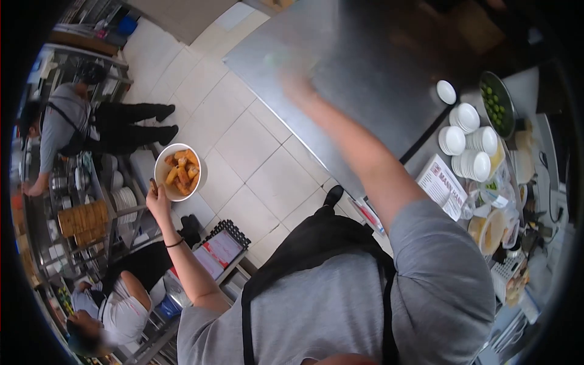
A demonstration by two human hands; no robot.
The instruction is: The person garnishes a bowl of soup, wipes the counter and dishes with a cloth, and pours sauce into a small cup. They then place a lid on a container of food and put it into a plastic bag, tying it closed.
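At the left, my left hand [159,204] grips the near rim of a white round tub [202,167]. Golden-brown fried pieces [182,173], long and roll-like, fill it, and one small brown bit shows by my fingers. My right arm reaches out over a steel worktop [371,79]. Motion smears my right hand [296,82], and a pale, slightly greenish blur lies just beyond it; I cannot tell what it holds.
Stacks of small white dishes [467,117], a pan of green pieces [497,103] and a printed sheet [441,185] lie along the right. Two people [67,121] work at the left by shelving. A box [222,249] stands low beside my left arm.
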